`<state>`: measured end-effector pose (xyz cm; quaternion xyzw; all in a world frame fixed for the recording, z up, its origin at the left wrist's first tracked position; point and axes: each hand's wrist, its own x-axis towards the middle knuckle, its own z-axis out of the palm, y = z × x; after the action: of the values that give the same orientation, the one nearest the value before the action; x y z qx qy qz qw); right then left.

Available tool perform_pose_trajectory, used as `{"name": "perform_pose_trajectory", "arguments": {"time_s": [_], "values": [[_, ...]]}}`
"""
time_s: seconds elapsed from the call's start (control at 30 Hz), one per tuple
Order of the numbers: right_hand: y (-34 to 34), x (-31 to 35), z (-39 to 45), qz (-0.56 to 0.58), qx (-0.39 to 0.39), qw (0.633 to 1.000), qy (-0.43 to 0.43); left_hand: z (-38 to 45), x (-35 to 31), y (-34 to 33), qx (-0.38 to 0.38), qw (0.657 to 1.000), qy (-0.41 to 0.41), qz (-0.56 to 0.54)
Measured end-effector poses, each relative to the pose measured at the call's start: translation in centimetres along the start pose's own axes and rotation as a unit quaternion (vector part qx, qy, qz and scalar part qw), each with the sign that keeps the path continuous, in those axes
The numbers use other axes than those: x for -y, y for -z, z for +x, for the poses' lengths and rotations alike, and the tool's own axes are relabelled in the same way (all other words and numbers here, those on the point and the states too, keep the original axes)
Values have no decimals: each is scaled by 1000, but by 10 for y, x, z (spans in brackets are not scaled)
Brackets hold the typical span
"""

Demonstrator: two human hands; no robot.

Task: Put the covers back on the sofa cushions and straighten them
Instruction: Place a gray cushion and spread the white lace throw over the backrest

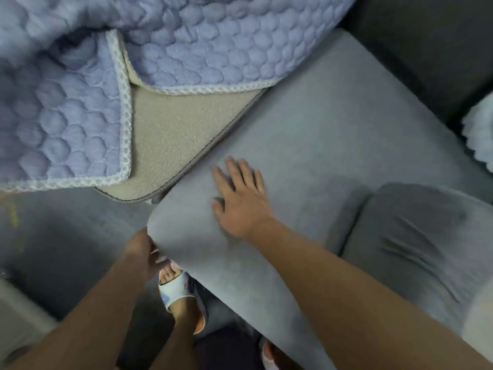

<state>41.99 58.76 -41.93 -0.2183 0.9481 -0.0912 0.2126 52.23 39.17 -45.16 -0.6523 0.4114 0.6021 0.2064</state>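
**Grey cushion under both hands at the sofa's front edge**

From my feed, the grey seat cushion (pixel 306 145) fills the centre of the frame, running from the upper right down toward the bottom centre. Its cover is a smooth, matte grey-blue fabric, taut across the top with no creases that I can see, and its near corner is rounded where it meets the front edge.

My right hand (pixel 241 198) lies flat on the cushion just below the frame's centre, fingers straight and slightly spread, palm down on the fabric; it is released, grasping nothing. My left hand (pixel 142 253) sits at the cushion's rounded corner in the lower centre-left, fingers curled at the edge of the fabric. It is blurred, and I cannot tell whether it actually pinches the cover or only touches it.

In the upper left, a quilted lilac-blue blanket (pixel 80 108) with a bubble pattern and a white mesh trim lies bunched, 1 flap folded over. Beneath it a beige fleece pad (pixel 176 134) with a dark grey border shows, touching the cushion's left edge.

At the right, a second grey cushion (pixel 416 236) sits just beside the first, its cover wrinkled with several diagonal folds. The dark sofa back (pixel 426 49) occupies the upper right corner.

Below the cushion's corner, a foot in a white slipper (pixel 176 289) stands on the grey floor (pixel 66 236).
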Motion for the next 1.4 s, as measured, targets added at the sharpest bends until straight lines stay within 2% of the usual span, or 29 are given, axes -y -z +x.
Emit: {"name": "perform_pose_trajectory", "arguments": {"time_s": [0.1,0.17,0.2,0.3,0.37,0.4,0.47,0.5,0.57,0.63,0.67,0.77,0.8,0.87,0.97,1.03,1.1,1.13,1.17,1.23,1.27,1.33,1.4], "values": [[29,-4,-58,76,121,989,-41,-66,38,14,-76,991,-41,97],[62,-1,-93,208,161,962,-69,-120,56,-2,-68,987,-70,130],[78,-1,-113,271,146,948,-76,-144,65,-18,-40,987,-71,139],[130,-17,-206,372,-9,922,-103,-224,99,-87,75,973,-88,198],[154,-43,-271,390,-107,901,-156,-274,124,-133,121,939,-167,275],[158,-56,-297,383,-151,893,-184,-293,135,-149,108,913,-228,322],[168,-100,-362,359,-226,872,-245,-342,163,-178,33,826,-391,404],[167,-129,-395,346,-261,858,-274,-367,180,-190,21,754,-496,431],[161,-185,-460,319,-292,827,-358,-408,212,-212,88,584,-635,498],[148,-241,-527,310,-277,779,-470,-420,249,-230,174,457,-644,588],[139,-265,-556,309,-259,752,-521,-418,261,-233,194,398,-634,635],[112,-322,-628,300,-224,675,-636,-400,286,-234,214,179,-608,743],[105,-338,-645,298,-210,656,-661,-395,291,-233,214,117,-603,760],[96,-364,-667,306,-181,635,-686,-382,294,-231,195,17,-601,775],[93,-395,-679,345,-159,601,-703,-368,290,-225,174,-94,-589,783],[88,-411,-684,390,-172,563,-708,-362,288,-216,168,-123,-604,769],[85,-421,-687,438,-197,531,-699,-361,283,-211,158,-115,-623,758],[88,-422,-686,449,-201,521,-698,-363,279,-212,148,-93,-635,753],[94,-419,-682,450,-199,520,-698,-366,272,-212,131,-57,-644,751],[109,-407,-677,418,-184,538,-709,-383,255,-217,90,40,-662,743],[118,-397,-673,402,-166,550,-713,-392,247,-220,76,77,-671,734],[146,-369,-662,406,-120,574,-701,-418,233,-224,70,119,-678,722],[173,-341,-648,465,-80,584,-661,-445,225,-226,72,156,-679,714]]}}
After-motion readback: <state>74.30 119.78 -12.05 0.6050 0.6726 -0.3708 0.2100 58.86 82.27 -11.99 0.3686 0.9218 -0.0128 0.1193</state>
